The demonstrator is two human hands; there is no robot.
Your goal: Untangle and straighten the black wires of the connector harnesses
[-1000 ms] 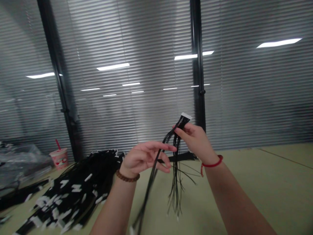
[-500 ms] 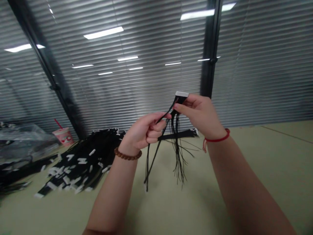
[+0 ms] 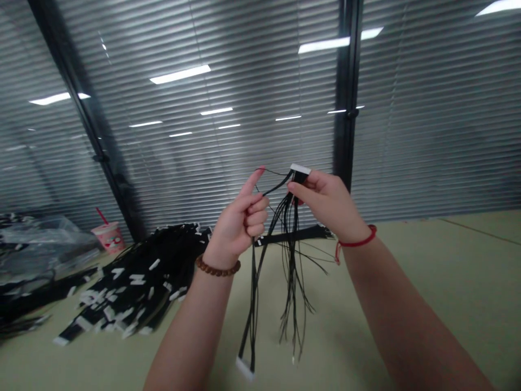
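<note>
Apparently partway, I'd judge: above the table, a wire bundle — some strands set apart, others dangling. Right hand pinches under the white connector; left hand grips those strands, forefinger propping one wire.

No word, number, brand or sign can be read here: the pink cup on the table bears a small printed picture — partly red, too blurred to make out — and the raised white plug shows no legible mark.
</note>
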